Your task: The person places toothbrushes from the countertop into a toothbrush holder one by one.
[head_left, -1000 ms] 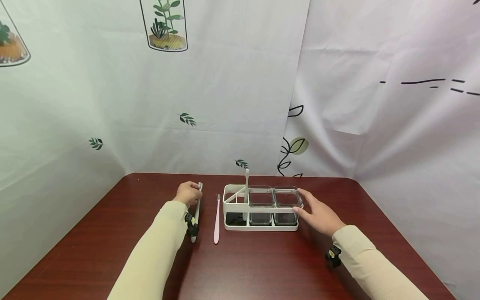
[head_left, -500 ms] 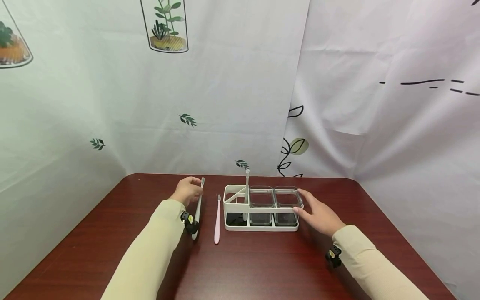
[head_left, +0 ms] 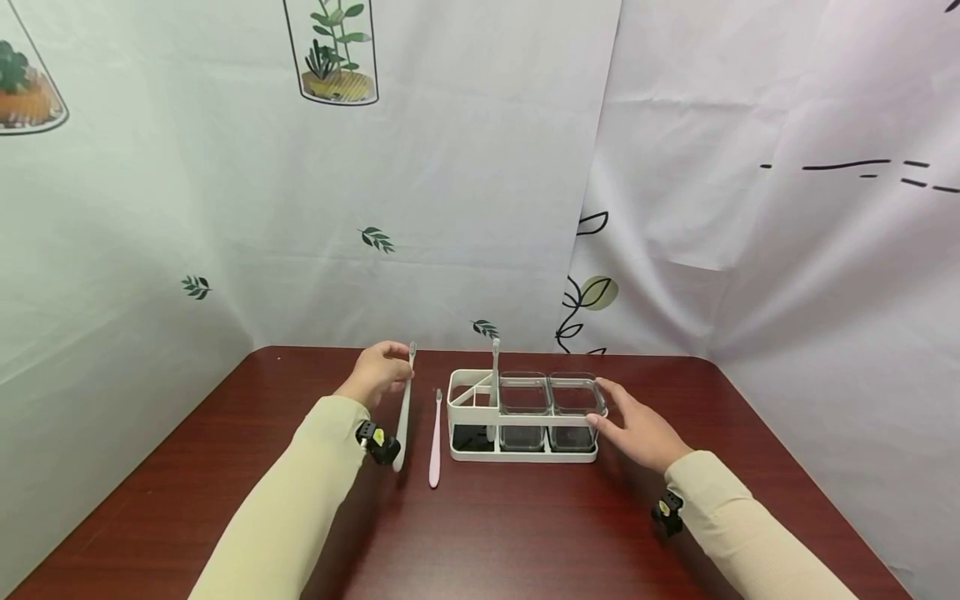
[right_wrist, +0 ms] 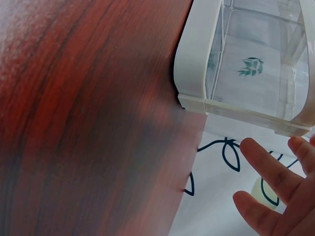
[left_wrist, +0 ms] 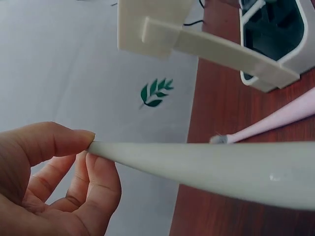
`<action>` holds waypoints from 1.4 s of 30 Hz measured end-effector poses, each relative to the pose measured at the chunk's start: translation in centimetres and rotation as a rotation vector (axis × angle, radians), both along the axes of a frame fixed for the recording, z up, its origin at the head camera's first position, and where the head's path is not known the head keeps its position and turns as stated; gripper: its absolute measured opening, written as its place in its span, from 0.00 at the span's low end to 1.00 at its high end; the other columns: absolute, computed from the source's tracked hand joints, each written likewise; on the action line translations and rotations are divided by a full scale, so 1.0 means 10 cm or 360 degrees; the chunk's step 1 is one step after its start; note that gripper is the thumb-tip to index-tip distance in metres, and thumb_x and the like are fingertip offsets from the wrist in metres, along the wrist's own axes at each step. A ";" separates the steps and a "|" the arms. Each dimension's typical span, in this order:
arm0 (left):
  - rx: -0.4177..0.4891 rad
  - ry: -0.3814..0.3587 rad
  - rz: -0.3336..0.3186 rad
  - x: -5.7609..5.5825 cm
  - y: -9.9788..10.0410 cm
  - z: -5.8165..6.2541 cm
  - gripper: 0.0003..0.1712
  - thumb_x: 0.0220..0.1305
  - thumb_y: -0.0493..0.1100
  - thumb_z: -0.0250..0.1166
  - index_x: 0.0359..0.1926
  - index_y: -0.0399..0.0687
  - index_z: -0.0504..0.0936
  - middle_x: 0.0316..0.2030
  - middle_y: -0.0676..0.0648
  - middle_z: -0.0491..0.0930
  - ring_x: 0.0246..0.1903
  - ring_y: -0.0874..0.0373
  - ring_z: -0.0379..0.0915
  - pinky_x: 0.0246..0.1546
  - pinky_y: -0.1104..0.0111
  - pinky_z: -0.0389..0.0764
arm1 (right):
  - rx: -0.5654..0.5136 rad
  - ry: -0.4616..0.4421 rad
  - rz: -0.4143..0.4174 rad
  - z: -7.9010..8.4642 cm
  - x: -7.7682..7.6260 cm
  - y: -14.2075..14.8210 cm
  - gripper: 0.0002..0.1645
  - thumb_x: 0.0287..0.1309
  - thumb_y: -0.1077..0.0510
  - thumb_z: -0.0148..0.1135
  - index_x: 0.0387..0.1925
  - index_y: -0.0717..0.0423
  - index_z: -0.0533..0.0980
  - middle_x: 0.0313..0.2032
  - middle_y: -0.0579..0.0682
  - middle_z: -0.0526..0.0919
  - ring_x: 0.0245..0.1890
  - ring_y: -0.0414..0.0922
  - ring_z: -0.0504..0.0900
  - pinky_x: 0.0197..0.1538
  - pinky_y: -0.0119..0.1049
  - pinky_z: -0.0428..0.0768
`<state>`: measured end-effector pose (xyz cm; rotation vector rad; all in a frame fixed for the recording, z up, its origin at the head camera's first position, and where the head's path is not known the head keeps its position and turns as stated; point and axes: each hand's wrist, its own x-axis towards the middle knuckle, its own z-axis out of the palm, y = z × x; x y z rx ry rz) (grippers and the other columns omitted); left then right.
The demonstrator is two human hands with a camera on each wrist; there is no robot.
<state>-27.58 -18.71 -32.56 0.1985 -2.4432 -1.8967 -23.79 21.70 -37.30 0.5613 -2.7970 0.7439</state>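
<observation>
My left hand pinches a white toothbrush close to its bristle head, between thumb and fingers. The thick handle end points back toward me and slants down. A pink toothbrush lies on the table just right of it. Farther right stands a white toothbrush rack, with another white toothbrush upright in its divided left part. Two clear square cups sit in the rack's other slots. At the rack's right end, my right hand rests with thumb and fingers spread around the corner.
The dark red-brown table ends at a back edge in front of a pale printed curtain. Curtain also hangs along both sides. A small black camera sits on the left wrist, another black camera on the right.
My left hand has raised the white toothbrush and shifted it slightly right, toward the pink one. The right hand and the rack have stayed in place.
</observation>
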 end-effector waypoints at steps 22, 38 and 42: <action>0.0432 0.0086 -0.0112 0.24 0.31 0.29 0.27 0.62 0.27 0.56 0.63 0.38 0.65 0.43 0.42 0.72 0.33 0.61 0.77 0.36 0.69 0.80 | 0.0011 -0.0072 -0.0016 0.00 0.02 -0.03 0.47 0.62 0.31 0.53 0.72 0.52 0.55 0.65 0.59 0.68 0.56 0.57 0.76 0.56 0.58 0.73; 0.0749 0.0116 0.0072 0.37 0.62 0.37 0.28 0.61 0.24 0.58 0.61 0.42 0.67 0.39 0.47 0.71 0.31 0.62 0.76 0.32 0.74 0.80 | 0.0005 -0.0067 -0.0012 0.02 -0.02 0.00 0.46 0.62 0.33 0.54 0.72 0.52 0.55 0.63 0.60 0.70 0.54 0.56 0.78 0.54 0.57 0.74; 0.0784 0.0203 0.0164 0.39 0.65 0.41 0.28 0.60 0.24 0.59 0.60 0.43 0.67 0.38 0.47 0.71 0.29 0.63 0.76 0.33 0.74 0.80 | 0.0008 -0.0065 -0.0011 0.02 -0.03 0.00 0.46 0.62 0.33 0.54 0.72 0.52 0.55 0.64 0.60 0.70 0.54 0.56 0.78 0.54 0.57 0.74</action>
